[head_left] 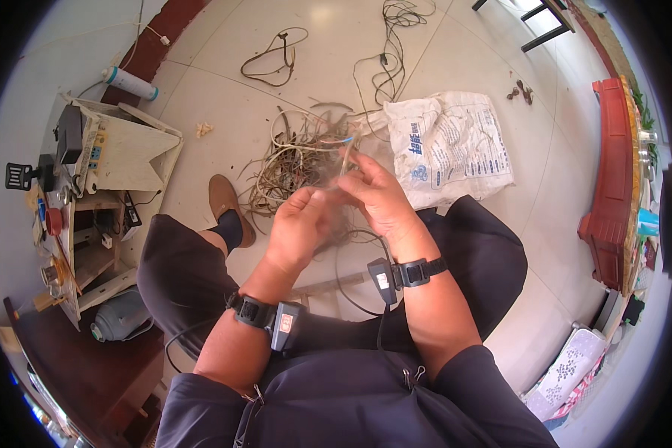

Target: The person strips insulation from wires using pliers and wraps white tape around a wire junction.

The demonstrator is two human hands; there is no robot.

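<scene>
Just in front of my knees, my two hands meet over a heap of old cables (276,175) on the floor. My right hand (377,196) is closed in a pinch round a pale cable (346,158), which sticks up past the fingers. A small blue bit shows near its upper end. My left hand (300,224) is closed too, thumb against fingers, close beside the right fingertips. Motion blurs the space between them, and what the left fingers grip is hidden. Each wrist wears a black strap with a small box.
A white woven sack (455,145) lies right of the heap. Beyond are a looped dark cable (269,71) and a long black cord (388,63). At left stands a cluttered wooden cabinet (127,149) with a grey jug (123,315) below; red-brown furniture (608,187) lines the right.
</scene>
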